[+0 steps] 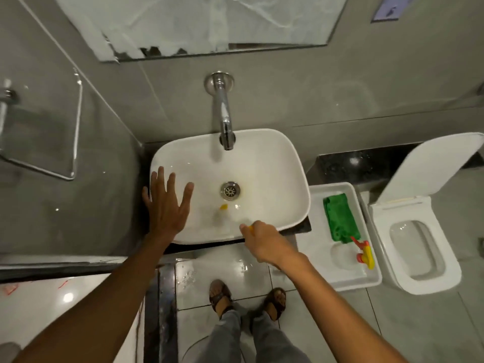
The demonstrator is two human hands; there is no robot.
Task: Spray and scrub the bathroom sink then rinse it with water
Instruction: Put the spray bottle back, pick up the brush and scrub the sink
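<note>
The white sink sits below a chrome wall tap, with a metal drain in its middle. My left hand lies spread and open over the sink's left rim. My right hand is closed on a yellow-handled scrubber at the front rim. The scrubber's head is blurred and reaches into the basin just in front of the drain. A clear spray bottle with a red and yellow trigger lies in a white tray to the right, next to a green cloth.
A toilet with its lid up stands at the far right. Left of the sink is a glass shower panel with a chrome rail. A mirror hangs above the tap. My sandalled feet stand on the wet tile floor.
</note>
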